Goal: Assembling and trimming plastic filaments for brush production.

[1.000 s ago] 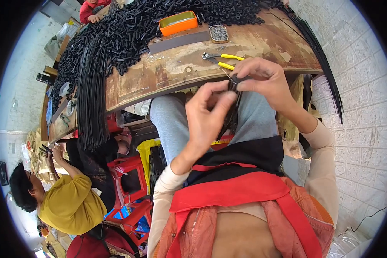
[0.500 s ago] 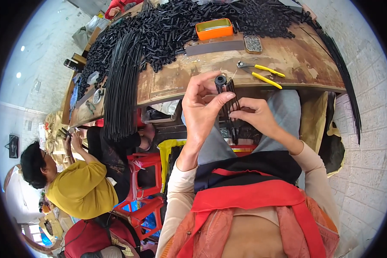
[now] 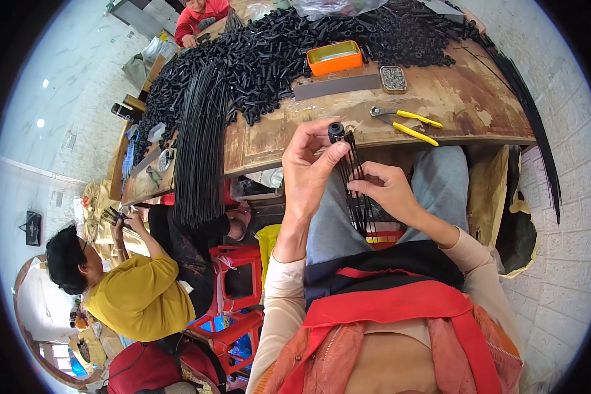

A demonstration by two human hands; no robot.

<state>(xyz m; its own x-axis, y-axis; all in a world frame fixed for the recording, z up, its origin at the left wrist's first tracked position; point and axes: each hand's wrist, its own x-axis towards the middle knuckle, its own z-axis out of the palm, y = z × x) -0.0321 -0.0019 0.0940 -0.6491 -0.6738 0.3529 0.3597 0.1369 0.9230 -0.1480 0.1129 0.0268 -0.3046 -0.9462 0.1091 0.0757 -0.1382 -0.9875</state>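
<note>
My left hand (image 3: 307, 164) is closed around a black tubular hub (image 3: 336, 131), with its round open end tilted up toward me. From the hub hang several thin black ribs (image 3: 358, 213), together looking like part of an umbrella frame. Beside them, my right hand (image 3: 386, 188) pinches at the ribs between thumb and fingertips, a little below the hub. Both hands are over my lap, just in front of the table's near edge. The fingertips of my left hand behind the hub are partly hidden.
Black tubular parts (image 3: 262, 59) heap across the wooden table (image 3: 453, 92). A bundle of black rods (image 3: 203, 144) overhangs its edge. Yellow-handled pliers (image 3: 410, 125), an orange tin (image 3: 335, 58) and a small tray of metal bits (image 3: 393, 79) lie nearby. A person in yellow (image 3: 138, 282) sits left.
The view has shifted, so the table and its contents appear farther right and lower. My left hand keeps its hold on the hub; my right hand stays at the ribs.
</note>
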